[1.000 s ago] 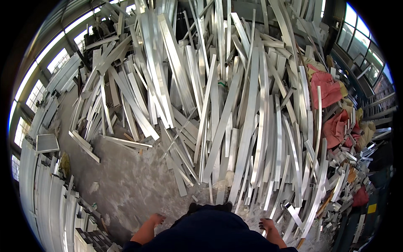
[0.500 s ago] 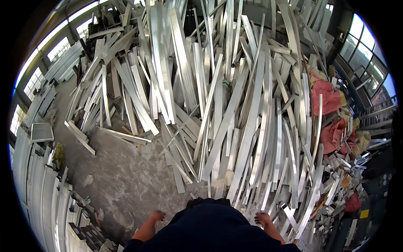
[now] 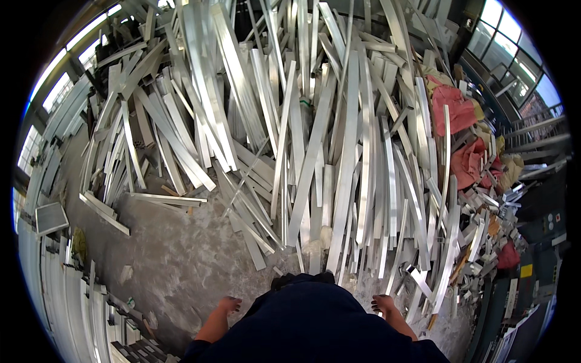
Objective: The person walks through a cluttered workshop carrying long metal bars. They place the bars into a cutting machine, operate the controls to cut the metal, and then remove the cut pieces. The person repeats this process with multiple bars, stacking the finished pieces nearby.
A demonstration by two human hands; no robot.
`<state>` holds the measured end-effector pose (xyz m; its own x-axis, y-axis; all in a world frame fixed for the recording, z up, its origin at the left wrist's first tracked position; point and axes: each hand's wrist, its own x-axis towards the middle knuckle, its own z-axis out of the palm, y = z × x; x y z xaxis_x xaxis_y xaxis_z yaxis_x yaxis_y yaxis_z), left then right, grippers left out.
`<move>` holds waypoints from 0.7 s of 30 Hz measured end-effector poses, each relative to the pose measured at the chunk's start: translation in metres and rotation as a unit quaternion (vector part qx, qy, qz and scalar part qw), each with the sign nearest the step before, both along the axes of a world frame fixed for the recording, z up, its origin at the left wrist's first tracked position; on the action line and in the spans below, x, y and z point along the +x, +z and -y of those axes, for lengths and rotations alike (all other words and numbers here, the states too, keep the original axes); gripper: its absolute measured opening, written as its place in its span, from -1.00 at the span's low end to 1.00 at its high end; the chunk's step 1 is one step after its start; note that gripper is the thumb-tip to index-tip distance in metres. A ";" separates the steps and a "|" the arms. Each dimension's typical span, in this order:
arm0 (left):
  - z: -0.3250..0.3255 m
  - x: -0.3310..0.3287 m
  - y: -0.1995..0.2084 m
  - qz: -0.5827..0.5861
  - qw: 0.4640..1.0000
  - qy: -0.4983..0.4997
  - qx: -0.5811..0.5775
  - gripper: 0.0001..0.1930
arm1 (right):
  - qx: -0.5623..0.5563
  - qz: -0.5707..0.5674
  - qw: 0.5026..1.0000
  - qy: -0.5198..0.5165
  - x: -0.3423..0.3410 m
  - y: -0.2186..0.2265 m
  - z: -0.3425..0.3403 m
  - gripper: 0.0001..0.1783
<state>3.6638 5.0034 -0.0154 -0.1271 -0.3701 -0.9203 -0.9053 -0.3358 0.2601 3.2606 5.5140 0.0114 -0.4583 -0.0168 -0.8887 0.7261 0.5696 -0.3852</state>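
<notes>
My left hand hangs beside my body over the bare grey floor, its fingers slightly bent and apart, holding nothing. On the other side, my right hand hangs the same way, empty, with its fingers loosely spread. It is nearest to the lower ends of the metal lengths on the right. Ahead of me a large heap of long silvery metal profiles leans and lies at many angles. A short metal piece lies across others to the right of my right hand. Neither hand touches the metal.
Red sacks and small metal offcuts lie along the right. Dark green machinery stands at the lower right. Long profiles are stacked on the left, near a framed panel. Grey concrete floor shows between the stacks.
The heap and its surroundings sit higher and further left in the picture as my view shifts. Both hands stay low at my sides, still empty.
</notes>
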 end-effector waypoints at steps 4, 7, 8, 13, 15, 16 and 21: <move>0.007 0.001 -0.004 -0.020 1.000 -0.007 0.012 -0.53 | -0.002 0.005 1.000 -0.008 0.007 -0.007 -0.003 -0.70; 0.007 -0.004 -0.002 -0.031 0.999 -0.021 -0.008 -0.54 | -0.010 0.018 1.000 -0.016 0.015 -0.012 -0.009 -0.72; 0.010 -0.008 0.000 -0.029 0.999 -0.025 -0.016 -0.54 | -0.021 0.025 0.999 -0.022 0.017 -0.016 -0.011 -0.70; 0.022 -0.009 0.006 -0.036 0.997 -0.053 -0.047 -0.53 | -0.044 0.029 0.998 -0.028 0.022 -0.024 -0.012 -0.63; 0.022 -0.008 0.007 -0.033 0.997 -0.051 -0.057 -0.52 | -0.032 0.027 0.999 -0.020 0.023 -0.016 -0.005 -0.68; 0.021 -0.008 0.006 -0.028 0.997 -0.053 -0.058 -0.52 | -0.026 0.024 0.999 -0.018 0.021 -0.015 -0.004 -0.70; 0.020 -0.010 0.008 0.007 0.996 -0.073 -0.056 -0.51 | -0.026 0.014 0.999 -0.014 0.015 0.001 0.011 -0.70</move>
